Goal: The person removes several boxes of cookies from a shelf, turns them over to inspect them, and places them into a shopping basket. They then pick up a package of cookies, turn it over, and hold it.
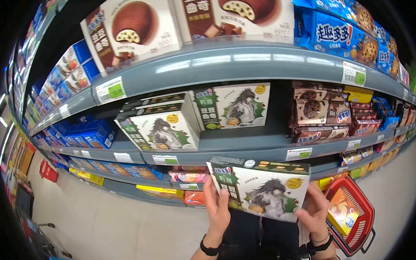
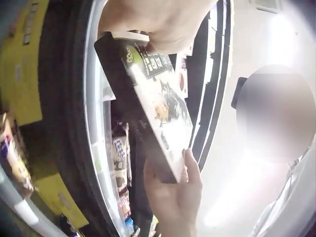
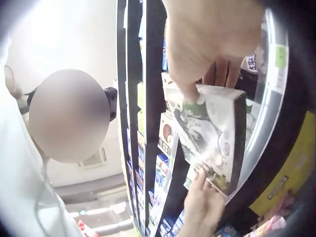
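A white and dark green cookie box [image 1: 260, 187] with a drawn long-haired figure is held between both hands, its front tilted up toward the head camera. My left hand [image 1: 217, 207] grips its left end, thumb on the front face. At the opposite end my right hand [image 1: 315, 208] holds the lower corner, thumb on the front and fingers behind. In the left wrist view the box [image 2: 160, 106] spans from one hand to the other. Matching boxes [image 1: 160, 129] stand on the middle shelf, just beyond the held one.
A grey shelf edge [image 1: 236, 149] with price tags runs behind the held box. Brown cookie packs [image 1: 317, 110] lie to the right, blue boxes [image 1: 91, 132] to the left. On the floor at right stands a red basket [image 1: 364, 198] containing a yellow box [image 1: 343, 214].
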A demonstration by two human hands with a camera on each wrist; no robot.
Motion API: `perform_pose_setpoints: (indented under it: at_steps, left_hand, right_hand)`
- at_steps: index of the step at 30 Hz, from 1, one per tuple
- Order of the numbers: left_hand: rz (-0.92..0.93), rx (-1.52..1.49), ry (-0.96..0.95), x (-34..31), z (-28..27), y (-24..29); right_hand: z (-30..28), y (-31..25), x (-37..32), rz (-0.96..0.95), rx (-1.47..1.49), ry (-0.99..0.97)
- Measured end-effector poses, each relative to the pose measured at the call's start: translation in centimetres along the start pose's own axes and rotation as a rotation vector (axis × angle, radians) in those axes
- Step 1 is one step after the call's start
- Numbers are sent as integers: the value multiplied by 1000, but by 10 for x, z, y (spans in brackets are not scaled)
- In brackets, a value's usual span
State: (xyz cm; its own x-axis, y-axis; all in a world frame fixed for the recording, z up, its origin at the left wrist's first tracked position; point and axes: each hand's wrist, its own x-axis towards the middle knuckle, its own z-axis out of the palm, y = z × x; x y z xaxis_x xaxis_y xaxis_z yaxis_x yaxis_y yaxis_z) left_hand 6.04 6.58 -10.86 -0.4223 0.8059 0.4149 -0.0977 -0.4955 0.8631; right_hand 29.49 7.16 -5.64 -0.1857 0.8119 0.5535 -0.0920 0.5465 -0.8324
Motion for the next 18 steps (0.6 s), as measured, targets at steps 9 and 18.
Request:
perform_pose_setpoints:
  at_steps: [9,18]
  left_hand:
    - [388,222,144,83,17,40]
    - [350,240,139,92,13,38]
  right_hand:
    - [41,8,91,-150,-184,240]
    - [61,44,114,-144,-220,214]
